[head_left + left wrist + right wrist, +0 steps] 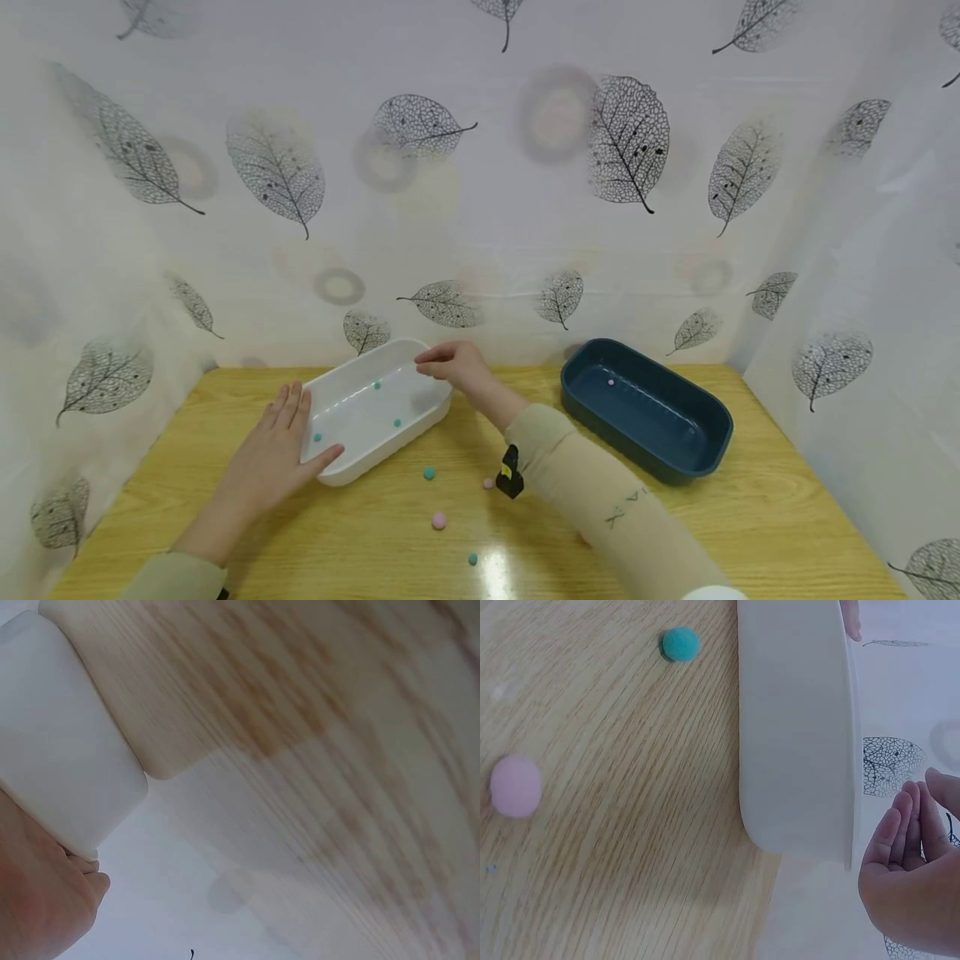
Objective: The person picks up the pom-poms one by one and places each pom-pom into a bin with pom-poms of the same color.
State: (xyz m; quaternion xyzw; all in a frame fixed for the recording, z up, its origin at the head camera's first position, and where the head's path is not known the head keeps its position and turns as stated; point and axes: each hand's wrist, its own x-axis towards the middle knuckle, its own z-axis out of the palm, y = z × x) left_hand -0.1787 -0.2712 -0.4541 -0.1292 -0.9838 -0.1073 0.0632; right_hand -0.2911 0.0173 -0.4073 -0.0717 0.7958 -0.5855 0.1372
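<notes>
Over the far right end of a white tray (405, 442) is my right hand (453, 367). Its thumb and fingertips are close together, and the right wrist view shows nothing between them. Spread against the tray's left end, my left hand (273, 458) touches the rim with its thumb near the front corner. Inside the tray lie small teal balls (397, 422), three in sight. On the table in front are a teal ball (429, 472), a larger pink ball (438, 521), a smaller pink ball (488, 483) and another teal ball (472, 559).
A dark blue tray (645, 450) stands at the right with one small pale pink ball (611, 382) in it. The wood-grain table (375, 550) ends at a leaf-patterned curtain (495, 225) behind and on both sides. My right forearm crosses the table's front right.
</notes>
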